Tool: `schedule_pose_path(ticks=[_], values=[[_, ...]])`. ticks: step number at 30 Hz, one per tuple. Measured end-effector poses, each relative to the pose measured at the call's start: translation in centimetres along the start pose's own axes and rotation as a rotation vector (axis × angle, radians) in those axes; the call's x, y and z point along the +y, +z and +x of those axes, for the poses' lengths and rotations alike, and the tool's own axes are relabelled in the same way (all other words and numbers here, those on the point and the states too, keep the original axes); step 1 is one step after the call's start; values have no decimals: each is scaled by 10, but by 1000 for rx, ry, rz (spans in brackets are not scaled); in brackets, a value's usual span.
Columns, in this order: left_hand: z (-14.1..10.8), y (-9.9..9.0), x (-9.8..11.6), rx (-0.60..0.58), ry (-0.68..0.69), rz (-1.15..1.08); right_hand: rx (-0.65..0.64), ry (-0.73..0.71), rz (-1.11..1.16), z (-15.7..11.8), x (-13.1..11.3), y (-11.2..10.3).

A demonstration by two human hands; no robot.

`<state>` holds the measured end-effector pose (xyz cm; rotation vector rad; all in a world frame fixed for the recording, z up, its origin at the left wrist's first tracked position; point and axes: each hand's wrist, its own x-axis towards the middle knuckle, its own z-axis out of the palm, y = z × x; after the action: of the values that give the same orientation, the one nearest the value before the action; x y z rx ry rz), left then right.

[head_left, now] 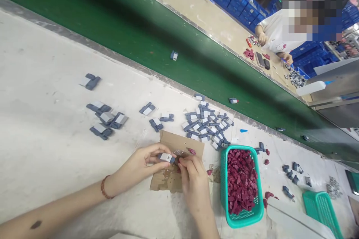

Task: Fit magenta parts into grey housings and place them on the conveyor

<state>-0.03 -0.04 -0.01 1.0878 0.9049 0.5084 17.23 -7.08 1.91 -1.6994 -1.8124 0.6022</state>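
Note:
My left hand [153, 158] grips a small dark blue-grey plastic part [166, 157] with a pale grey panel, between thumb and fingers. Fingers and thumb of my right hand [193, 179] are pinched together at the part's right end; whatever they hold is mostly hidden, with a little dark red showing. Both hands are above a brown cardboard sheet [171, 140]. On the sheet lie a small heap of shiny bits [178, 152] and a dark red piece [192, 151].
Several similar blue-grey parts are piled [206, 119] beyond the cardboard; more lie at left [105, 117]. A green basket [260, 194] of dark red pieces stands at right. Beyond runs a green conveyor belt [134, 33] carrying some parts. Across it sits a co-worker [272, 26].

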Motion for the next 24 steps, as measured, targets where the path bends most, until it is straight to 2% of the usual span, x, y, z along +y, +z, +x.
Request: schedule_pose_path(ticks=[4,7,9,12,16,21,24], values=[[0,1,-2,-33,2,42,36,162,257,1,2,-6],[0,2,-4,-9,-5,89,150,319,460,2,3,-9],[0,2,-5,4,-10,111,197,371,566,3,2,-8],[0,3,-5,6,-12,114,186,377,661,7,1,-2],[-1,3,-5,-31,-3,71,151,346,679,11,-2,7],[-1,2,-7,-51,24,105,80,274,561,11,-7,8],[-2,0,-8,-55,117,226,11,245,474,10,-10,0]])
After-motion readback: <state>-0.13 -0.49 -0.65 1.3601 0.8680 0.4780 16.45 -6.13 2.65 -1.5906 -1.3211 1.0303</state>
